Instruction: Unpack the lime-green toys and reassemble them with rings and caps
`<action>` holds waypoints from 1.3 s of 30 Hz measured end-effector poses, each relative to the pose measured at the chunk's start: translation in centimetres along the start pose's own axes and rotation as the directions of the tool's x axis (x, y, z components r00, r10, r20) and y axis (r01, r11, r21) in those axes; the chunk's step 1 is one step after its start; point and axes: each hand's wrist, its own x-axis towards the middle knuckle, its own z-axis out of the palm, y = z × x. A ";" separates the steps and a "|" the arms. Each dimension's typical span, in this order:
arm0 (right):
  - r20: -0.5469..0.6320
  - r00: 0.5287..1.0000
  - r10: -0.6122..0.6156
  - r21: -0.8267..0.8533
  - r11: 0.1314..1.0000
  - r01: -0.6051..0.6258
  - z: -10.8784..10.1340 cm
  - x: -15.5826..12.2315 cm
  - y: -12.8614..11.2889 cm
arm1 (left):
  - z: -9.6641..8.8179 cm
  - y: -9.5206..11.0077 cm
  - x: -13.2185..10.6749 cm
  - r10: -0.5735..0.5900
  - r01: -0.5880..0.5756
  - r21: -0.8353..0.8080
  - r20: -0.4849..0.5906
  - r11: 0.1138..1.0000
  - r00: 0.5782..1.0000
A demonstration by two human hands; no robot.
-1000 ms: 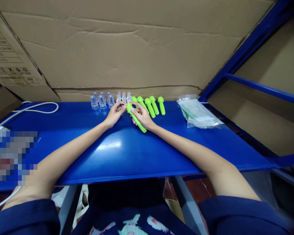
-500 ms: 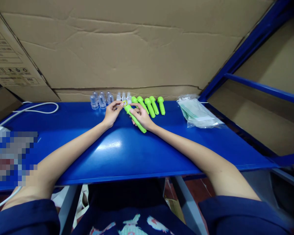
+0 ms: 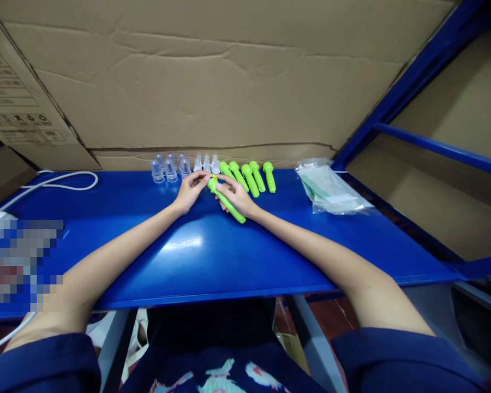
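My right hand is wrapped round a bright green flashlight-shaped handle, whose wide head points up and left and whose thin end slants toward me. A yellow ring sits at the head, partly hidden by fingers. The closed fingers of my left hand pinch at this ring from the left, with the tips against the head. Just behind my hands lie several more green handles of the same shape. Small white-clear caps stand behind my left fingers.
Several clear domed caps stand at the back left. A clear plastic bag with pale green contents lies to the right. A white cable loops at the left. Cardboard walls the back; a blue frame rises at right.
The yellow ring, held up off the green head before, now sits against it. My left fingers have shifted slightly right and closer to the head. The green handle has barely moved.
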 end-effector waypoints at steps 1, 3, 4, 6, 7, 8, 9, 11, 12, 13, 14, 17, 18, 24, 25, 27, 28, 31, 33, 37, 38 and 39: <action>-0.005 1.000 0.001 -0.001 1.000 -0.001 0.0 0.0 0.0 | 0.0 0.0 0.0 0.003 -0.003 0.004 0.000 1.000 1.000; -0.007 1.000 0.007 0.001 1.000 -0.007 0.0 0.0 0.1 | 0.0 -0.1 0.0 0.009 -0.009 0.007 -0.002 1.000 1.000; -0.007 1.000 0.009 0.003 1.000 -0.009 0.0 0.1 0.2 | 0.0 -0.1 0.0 0.011 -0.011 0.007 -0.005 1.000 1.000; -0.003 1.000 0.012 0.005 1.000 -0.012 0.0 0.1 0.3 | 0.0 -0.2 0.0 0.015 -0.015 0.007 -0.010 1.000 1.000; 0.000 1.000 0.014 0.006 1.000 -0.014 -0.1 0.1 0.4 | 0.0 -0.2 0.0 0.016 -0.016 0.007 -0.012 1.000 1.000; 0.004 1.000 0.015 0.010 1.000 -0.015 -0.1 0.1 0.4 | 0.0 -0.3 0.0 0.018 -0.018 0.007 -0.011 1.000 1.000; 0.007 1.000 0.015 0.016 1.000 -0.015 -0.1 0.1 0.4 | 0.0 -0.3 0.1 0.021 -0.021 0.005 -0.009 1.000 1.000; 0.012 1.000 0.019 0.031 0.999 -0.019 -0.2 0.2 0.5 | 0.0 -0.4 0.1 0.025 -0.025 -0.003 -0.003 1.000 1.000; 0.015 1.000 0.023 0.041 0.999 -0.024 -0.2 0.2 0.6 | 0.0 -0.5 0.1 0.026 -0.026 -0.007 0.000 1.000 1.000; 0.017 0.999 0.028 0.050 0.998 -0.029 -0.2 0.2 0.6 | 0.0 -0.5 0.2 0.028 -0.028 -0.010 0.002 1.000 1.000; 0.019 0.999 0.034 0.060 0.998 -0.035 -0.3 0.3 0.6 | 0.0 -0.5 0.2 0.029 -0.029 -0.013 0.005 0.999 1.000; 0.021 0.999 0.047 0.088 0.995 -0.049 -0.3 0.3 0.6 | 0.0 -0.6 0.2 0.042 -0.042 -0.025 0.018 0.999 0.999; 0.020 0.999 0.049 0.094 0.994 -0.050 -0.3 0.3 0.6 | 0.0 -0.6 0.2 0.048 -0.047 -0.028 0.022 0.998 0.999; 0.013 0.999 0.046 0.106 0.993 -0.047 -0.2 0.3 0.5 | 0.2 -0.5 0.2 0.092 -0.092 0.050 0.018 0.994 0.996; 0.012 0.999 0.048 0.109 0.993 -0.049 -0.1 0.3 0.5 | 0.2 -0.5 0.1 0.102 -0.103 0.072 0.018 0.992 0.995; 0.008 0.999 0.050 0.115 0.992 -0.051 -0.1 0.3 0.5 | 0.2 -0.5 0.1 0.119 -0.121 0.104 0.026 0.987 0.993; 0.005 0.999 0.050 0.117 0.992 -0.050 -0.1 0.3 0.6 | 0.2 -0.5 0.2 0.123 -0.126 0.113 0.031 0.986 0.992; -0.010 0.999 0.043 0.117 0.992 -0.041 -0.1 0.3 0.8 | 0.2 -0.6 0.4 0.117 -0.121 0.138 0.040 0.983 0.992; -0.019 0.999 0.038 0.113 0.993 -0.036 -0.2 0.3 0.9 | 0.2 -0.7 0.7 0.103 -0.109 0.149 0.048 0.983 0.994; -0.029 0.999 0.032 0.096 0.995 -0.029 -0.1 0.3 0.9 | 0.1 -0.8 0.9 0.077 -0.085 0.147 0.062 0.986 0.995; -0.035 0.999 0.030 0.090 0.996 -0.027 -0.1 0.3 0.9 | 0.1 -0.7 0.9 0.073 -0.081 0.157 0.058 0.984 0.996; -0.045 0.999 0.027 0.085 0.996 -0.024 0.0 0.3 0.9 | 0.1 -0.6 0.8 0.070 -0.078 0.178 0.051 0.981 0.996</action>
